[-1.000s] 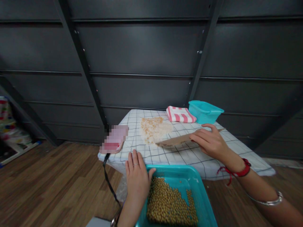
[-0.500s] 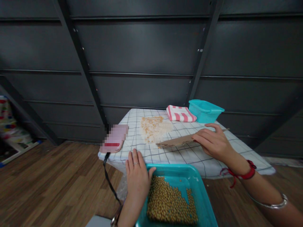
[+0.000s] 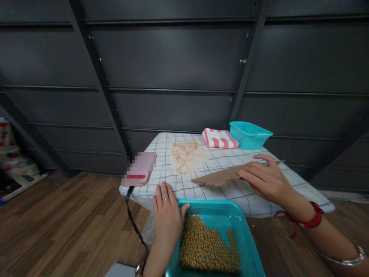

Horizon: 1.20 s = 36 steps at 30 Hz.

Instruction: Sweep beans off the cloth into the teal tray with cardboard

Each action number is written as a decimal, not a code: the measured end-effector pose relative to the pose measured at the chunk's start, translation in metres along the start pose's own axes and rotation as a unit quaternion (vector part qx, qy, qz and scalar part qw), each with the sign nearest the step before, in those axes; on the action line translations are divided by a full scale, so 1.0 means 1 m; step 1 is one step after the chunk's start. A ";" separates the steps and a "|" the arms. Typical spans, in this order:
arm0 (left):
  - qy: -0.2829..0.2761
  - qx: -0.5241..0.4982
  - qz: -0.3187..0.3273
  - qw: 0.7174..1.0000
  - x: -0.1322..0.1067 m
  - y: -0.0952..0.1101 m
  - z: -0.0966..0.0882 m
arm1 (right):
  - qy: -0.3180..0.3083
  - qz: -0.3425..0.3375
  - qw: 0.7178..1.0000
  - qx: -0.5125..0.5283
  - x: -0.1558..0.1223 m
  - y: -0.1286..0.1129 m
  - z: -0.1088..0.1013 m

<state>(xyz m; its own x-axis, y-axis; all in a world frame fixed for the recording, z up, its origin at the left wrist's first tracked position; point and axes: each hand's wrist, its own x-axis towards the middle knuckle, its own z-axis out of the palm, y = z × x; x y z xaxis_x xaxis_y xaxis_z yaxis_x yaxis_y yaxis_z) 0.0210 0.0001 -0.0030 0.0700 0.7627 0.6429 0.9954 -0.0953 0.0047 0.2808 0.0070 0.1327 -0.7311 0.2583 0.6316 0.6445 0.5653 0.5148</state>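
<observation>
My left hand (image 3: 166, 215) grips the near left corner of a teal tray (image 3: 245, 234) half filled with tan beans (image 3: 206, 248); the fingers lie along the rim and the thumb hooks inside. My right hand (image 3: 266, 179) holds a flat piece of brown cardboard (image 3: 217, 177) by its right end, low over the checked tablecloth (image 3: 259, 200). The cardboard's left tip lies just right of a pile of pale grains and beans (image 3: 187, 156) spread on the cloth.
A folded pink-and-white striped towel (image 3: 219, 139) and a small teal tub (image 3: 249, 135) sit at the table's far edge. A pink object (image 3: 140, 169) with a black strap (image 3: 133, 219) overhangs the left edge. Dark metal wall behind, wooden floor around.
My right hand has drawn the cardboard rightward and toward me, away from the grain pile. The left hand and tray have not moved.
</observation>
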 end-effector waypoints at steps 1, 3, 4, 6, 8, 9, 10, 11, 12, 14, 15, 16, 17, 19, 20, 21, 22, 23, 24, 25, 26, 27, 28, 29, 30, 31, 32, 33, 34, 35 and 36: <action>0.001 -0.001 0.000 1.000 0.000 0.000 0.000 | 0.001 0.000 1.000 0.002 0.000 0.000 -0.001; 0.004 -0.002 0.003 1.000 0.000 0.000 0.001 | 0.002 -0.003 1.000 0.002 0.001 0.000 -0.002; 0.004 -0.002 0.004 1.000 0.000 0.000 0.001 | 0.004 -0.004 1.000 0.001 0.001 0.000 -0.003; 0.007 0.000 0.002 1.000 0.000 0.001 0.000 | 0.005 -0.007 1.000 -0.002 0.003 0.000 -0.004; 0.011 0.002 -0.002 1.000 0.001 0.001 -0.001 | 0.005 -0.003 1.000 -0.007 0.003 0.001 -0.005; 0.012 0.002 -0.002 1.000 0.001 0.001 -0.001 | 0.005 0.001 1.000 -0.009 0.003 0.002 -0.006; 0.014 0.002 -0.002 1.000 0.001 0.001 -0.002 | 0.004 0.005 1.000 -0.011 0.003 0.003 -0.006; 0.015 0.002 -0.001 1.000 0.001 0.001 -0.002 | 0.003 0.009 1.000 -0.013 0.003 0.003 -0.006; 0.015 0.003 0.001 1.000 0.001 0.001 -0.003 | 0.002 0.012 1.000 -0.015 0.003 0.004 -0.006; 0.014 0.002 0.002 1.000 0.001 0.001 -0.003 | -0.003 0.013 1.000 -0.022 0.002 0.004 -0.005; 0.012 0.001 0.001 1.000 0.000 0.001 -0.003 | -0.006 0.010 1.000 -0.025 0.002 0.004 -0.005; 0.010 -0.001 0.000 1.000 0.000 0.001 -0.003 | -0.008 0.006 1.000 -0.028 0.002 0.003 -0.004; 0.009 -0.001 -0.002 1.000 0.000 0.001 -0.003 | -0.010 0.001 1.000 -0.029 0.003 0.003 -0.004; 0.009 0.001 -0.004 1.000 0.000 0.002 -0.003 | -0.014 -0.006 0.999 -0.028 0.003 0.001 -0.004; 0.009 0.004 -0.003 1.000 0.000 0.002 -0.004 | -0.016 -0.005 1.000 -0.027 0.004 0.001 -0.004; 0.009 0.007 -0.001 1.000 0.001 0.002 -0.004 | -0.018 -0.004 1.000 -0.025 0.004 0.001 -0.004; 0.008 0.010 0.000 1.000 0.001 0.002 -0.004 | -0.019 -0.004 1.000 -0.023 0.004 0.000 -0.005; 0.006 0.013 0.001 1.000 0.001 0.002 -0.004 | -0.019 -0.005 1.000 -0.021 0.005 0.000 -0.005; 0.004 0.015 0.000 1.000 0.001 0.003 -0.005 | -0.018 -0.008 1.000 -0.019 0.005 0.000 -0.006; 0.002 0.016 -0.002 1.000 0.002 0.003 -0.005 | -0.018 -0.011 1.000 -0.017 0.005 0.000 -0.007; 0.001 0.018 -0.003 1.000 0.002 0.003 -0.005 | -0.017 -0.015 1.000 -0.015 0.005 0.000 -0.008; 0.000 0.019 -0.004 1.000 0.002 0.003 -0.005 | -0.014 -0.018 1.000 -0.014 0.005 0.000 -0.009; 0.000 0.020 -0.003 1.000 0.003 0.003 -0.006 | -0.013 -0.019 1.000 -0.013 0.005 -0.001 -0.009; 0.000 0.022 -0.001 1.000 0.003 0.003 -0.006 | -0.012 -0.020 1.000 -0.011 0.005 -0.001 -0.010; 0.002 0.023 0.002 1.000 0.003 0.003 -0.006 | -0.012 -0.019 1.000 -0.008 0.005 -0.002 -0.011; 0.004 0.024 0.003 1.000 0.004 0.003 -0.006 | -0.012 -0.018 1.000 -0.004 0.006 -0.002 -0.012; 0.006 0.024 0.004 1.000 0.004 0.003 -0.006 | -0.012 -0.017 1.000 -0.002 0.006 -0.003 -0.013; 0.007 0.022 0.003 1.000 0.004 0.003 -0.006 | -0.011 -0.016 1.000 -0.001 0.006 -0.003 -0.014; 0.009 0.020 0.002 1.000 0.004 0.003 -0.006 | -0.009 -0.016 1.000 -0.003 0.006 -0.003 -0.015; 0.010 0.018 0.001 1.000 0.004 0.003 -0.005 | -0.006 -0.016 1.000 -0.007 0.006 -0.002 -0.017; 0.011 0.015 0.000 1.000 0.003 0.003 -0.005 | -0.004 -0.015 1.000 -0.013 0.006 -0.001 -0.018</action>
<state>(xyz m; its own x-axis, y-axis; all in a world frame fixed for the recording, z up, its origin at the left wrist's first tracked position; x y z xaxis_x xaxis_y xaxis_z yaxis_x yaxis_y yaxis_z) 0.0236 -0.0005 0.0028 0.0686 0.7490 0.6590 0.9969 -0.0762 -0.0171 0.2799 -0.0064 0.1465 -0.7520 0.2476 0.6109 0.6276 0.5522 0.5488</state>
